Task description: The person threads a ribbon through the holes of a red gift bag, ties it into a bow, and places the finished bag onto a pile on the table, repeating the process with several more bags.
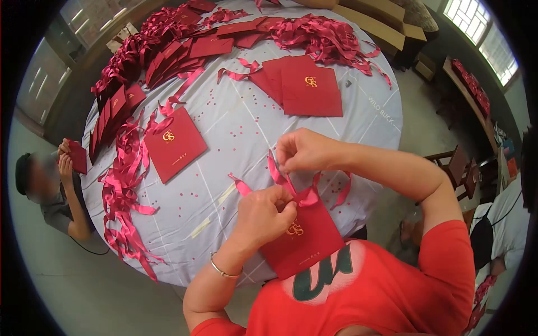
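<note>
A red paper gift bag (305, 235) with a gold emblem lies at the near table edge, against my red shirt. My left hand (264, 215), with a bangle at the wrist, is closed at the bag's top edge, thumb and fingers pinched on the pink ribbon there. Just above it, my right hand (302, 150) pinches a strand of pink ribbon (273, 167) between thumb and fingertips. A looped part of the ribbon (308, 196) lies over the bag's top, and loose tails spread to both sides. The exact grip of my left fingertips is partly hidden.
Single red bag (176, 144) lies left, stacked bags (311, 87) ahead. Ribbon heaps (330, 42) and piled bags (168, 61) line the far side of the round table (224, 145). A co-worker (47, 190) at left holds a red bag. Cardboard boxes (375, 25) stand behind.
</note>
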The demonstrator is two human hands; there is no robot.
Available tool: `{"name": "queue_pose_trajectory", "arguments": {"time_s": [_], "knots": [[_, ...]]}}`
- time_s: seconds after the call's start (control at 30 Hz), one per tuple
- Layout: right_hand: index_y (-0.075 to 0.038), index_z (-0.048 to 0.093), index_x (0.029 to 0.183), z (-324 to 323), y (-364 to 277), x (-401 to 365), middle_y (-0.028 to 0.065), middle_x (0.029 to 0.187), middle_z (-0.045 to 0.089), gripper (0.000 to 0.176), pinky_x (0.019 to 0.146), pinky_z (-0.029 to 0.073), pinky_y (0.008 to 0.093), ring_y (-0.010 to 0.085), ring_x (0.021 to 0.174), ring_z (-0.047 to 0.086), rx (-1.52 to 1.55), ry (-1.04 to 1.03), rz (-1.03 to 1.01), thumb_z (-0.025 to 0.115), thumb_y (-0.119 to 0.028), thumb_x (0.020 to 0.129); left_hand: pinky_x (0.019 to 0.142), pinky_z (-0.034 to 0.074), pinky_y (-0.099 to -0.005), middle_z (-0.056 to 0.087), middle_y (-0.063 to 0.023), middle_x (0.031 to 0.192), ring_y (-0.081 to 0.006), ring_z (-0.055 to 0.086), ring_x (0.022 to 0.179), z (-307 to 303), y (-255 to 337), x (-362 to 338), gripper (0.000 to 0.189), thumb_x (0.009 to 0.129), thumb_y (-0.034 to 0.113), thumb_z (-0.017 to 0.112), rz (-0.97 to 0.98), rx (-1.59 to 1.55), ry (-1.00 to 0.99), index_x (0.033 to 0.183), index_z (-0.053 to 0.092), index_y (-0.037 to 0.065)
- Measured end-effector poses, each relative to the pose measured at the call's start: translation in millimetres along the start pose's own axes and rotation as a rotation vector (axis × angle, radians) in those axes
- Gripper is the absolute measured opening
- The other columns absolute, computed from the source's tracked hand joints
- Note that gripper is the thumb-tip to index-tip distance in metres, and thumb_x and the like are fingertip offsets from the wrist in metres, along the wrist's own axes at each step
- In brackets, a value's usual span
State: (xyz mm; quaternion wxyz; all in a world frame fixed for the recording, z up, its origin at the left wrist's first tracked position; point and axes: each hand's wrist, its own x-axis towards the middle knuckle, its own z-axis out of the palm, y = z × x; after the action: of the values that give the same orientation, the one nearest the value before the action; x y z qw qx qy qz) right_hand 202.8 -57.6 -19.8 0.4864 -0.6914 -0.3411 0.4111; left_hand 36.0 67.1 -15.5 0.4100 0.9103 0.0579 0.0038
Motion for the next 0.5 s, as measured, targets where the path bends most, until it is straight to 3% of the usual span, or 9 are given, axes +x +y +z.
{"name": "queue_pose_trajectory", "arguments": {"time_s": [0.03, 0.1, 0.13, 0.23, 0.3, 0.5], "knots": [[-0.002, 0.062, 0.082, -1, 1, 5, 0.0035, 0.078, 0.065, 0.010, 0.068, 0.049, 0.0271, 0.0109, 0.075, 0.061, -0.115, 0.075, -0.084, 0.069, -0.002, 0.076, 0.060, 0.051, -0.0404, 0.068, -0.0105, 0.069, -0.0301, 0.066, 0.064, 2, -3, 1, 0.017, 0.076, 0.024, 0.067, -0.003, -0.001, 0.010, 0.081, 0.070, 0.008], [-0.001, 0.062, 0.083, 2, 5, 17, 0.0044, 0.078, 0.065, 0.010, 0.068, 0.050, 0.0277, 0.0116, 0.075, 0.061, -0.179, 0.159, -0.126, 0.069, -0.003, 0.076, 0.054, 0.048, -0.0326, 0.063, -0.0077, 0.060, -0.0188, 0.062, 0.054, 7, -9, 3, 0.017, 0.076, 0.022, 0.069, 0.023, 0.005, 0.022, 0.081, 0.069, 0.005], [-0.001, 0.061, 0.083, 4, 6, 23, 0.0052, 0.077, 0.065, 0.010, 0.069, 0.050, 0.0283, 0.0124, 0.075, 0.061, -0.237, 0.249, -0.163, 0.068, -0.004, 0.077, 0.054, 0.048, -0.0326, 0.063, -0.0077, 0.060, -0.0188, 0.062, 0.054, 7, -8, 2, 0.017, 0.076, 0.022, 0.069, 0.020, 0.005, 0.024, 0.081, 0.069, 0.005], [0.000, 0.062, 0.084, 6, 5, 35, 0.0076, 0.078, 0.065, 0.011, 0.069, 0.051, 0.0294, 0.0141, 0.075, 0.062, -0.313, 0.294, -0.186, 0.068, -0.006, 0.077, 0.055, 0.049, -0.0338, 0.064, -0.0095, 0.062, -0.0225, 0.064, 0.056, 8, -7, 3, 0.018, 0.076, 0.023, 0.068, 0.053, 0.019, 0.031, 0.082, 0.069, 0.006], [0.000, 0.062, 0.085, 9, 11, 44, 0.0082, 0.078, 0.066, 0.013, 0.069, 0.051, 0.0299, 0.0149, 0.075, 0.063, -0.324, 0.326, -0.203, 0.069, -0.007, 0.077, 0.061, 0.052, -0.0429, 0.068, -0.0125, 0.072, -0.0324, 0.066, 0.067, 8, -7, 3, 0.016, 0.077, 0.023, 0.065, 0.045, 0.044, 0.007, 0.082, 0.071, 0.008], [0.000, 0.064, 0.085, 5, 14, 53, 0.0090, 0.078, 0.067, 0.016, 0.067, 0.051, 0.0307, 0.0159, 0.073, 0.064, -0.370, 0.373, -0.227, 0.071, -0.010, 0.076, 0.062, 0.052, -0.0433, 0.068, -0.0139, 0.072, -0.0335, 0.066, 0.067, 7, -7, 3, 0.019, 0.076, 0.023, 0.064, 0.052, 0.042, -0.034, 0.084, 0.072, 0.009]]}}
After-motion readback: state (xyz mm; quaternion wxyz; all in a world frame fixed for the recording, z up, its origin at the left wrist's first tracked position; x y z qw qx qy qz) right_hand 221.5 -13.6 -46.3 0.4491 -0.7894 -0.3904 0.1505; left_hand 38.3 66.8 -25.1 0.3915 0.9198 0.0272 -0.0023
